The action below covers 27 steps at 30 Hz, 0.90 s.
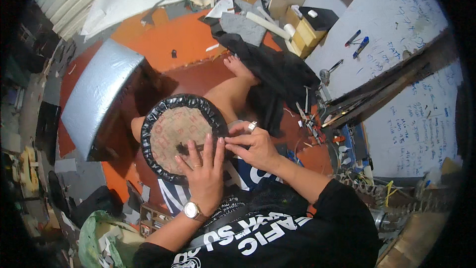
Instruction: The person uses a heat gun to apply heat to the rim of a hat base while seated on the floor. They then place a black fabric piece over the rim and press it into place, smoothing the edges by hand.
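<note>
A round seat pad (181,128) lies in my lap with its underside up. Black shiny covering (154,108) is gathered in folds around its rim, and a brown board with faint red markings fills the middle. My left hand (207,173) rests on the lower right of the pad, fingers spread over the board and the rim. Just beyond its fingertips, at the pad's right edge, my right hand (254,145) pinches with thumb and forefinger. Whatever sits in that pinch is too small to make out.
A large silver-covered curved piece (106,89) stands to the left on the orange-brown floor mat. Black cloth (277,77) lies beyond my foot. Pliers and other hand tools (310,121) are heaped at right beside a white written-on board (396,134). A green bag (94,238) of scraps sits lower left.
</note>
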Available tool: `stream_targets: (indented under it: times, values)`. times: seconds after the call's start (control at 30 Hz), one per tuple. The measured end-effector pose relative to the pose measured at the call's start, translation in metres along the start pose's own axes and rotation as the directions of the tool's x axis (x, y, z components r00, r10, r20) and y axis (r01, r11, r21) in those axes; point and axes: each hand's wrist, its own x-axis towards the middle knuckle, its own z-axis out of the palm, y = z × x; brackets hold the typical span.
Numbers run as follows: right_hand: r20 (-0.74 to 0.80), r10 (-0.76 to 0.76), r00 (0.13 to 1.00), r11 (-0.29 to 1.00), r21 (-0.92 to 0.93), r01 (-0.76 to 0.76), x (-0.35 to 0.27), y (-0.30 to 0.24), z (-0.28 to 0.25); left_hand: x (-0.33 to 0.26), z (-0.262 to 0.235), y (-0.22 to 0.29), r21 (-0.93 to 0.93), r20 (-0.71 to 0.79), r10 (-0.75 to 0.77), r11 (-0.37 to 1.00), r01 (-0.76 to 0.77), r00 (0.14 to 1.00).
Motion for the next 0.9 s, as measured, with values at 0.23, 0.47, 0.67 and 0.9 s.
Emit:
stream_targets:
  times: [0.23,0.47,0.67,0.9]
  values:
    - [-0.041,-0.053,0.998,0.998,0.025,0.054,0.006,0.007,0.002,0.003,-0.006,-0.010,0.004,0.071,0.023,1.000,-0.023,0.997]
    - [-0.014,-0.093,0.996,0.996,-0.013,0.093,0.004,0.028,-0.013,0.003,-0.006,-0.006,-0.049,0.075,-0.001,0.999,0.004,0.997]
    - [-0.069,0.596,0.800,0.757,-0.285,-0.588,-0.093,0.160,-0.034,0.005,-0.004,-0.005,-0.051,0.052,-0.001,0.999,0.004,0.999]
    - [0.178,0.817,0.549,0.556,-0.494,-0.668,-0.236,0.228,0.023,0.004,-0.008,-0.003,-0.080,0.084,-0.011,0.997,0.017,0.996]
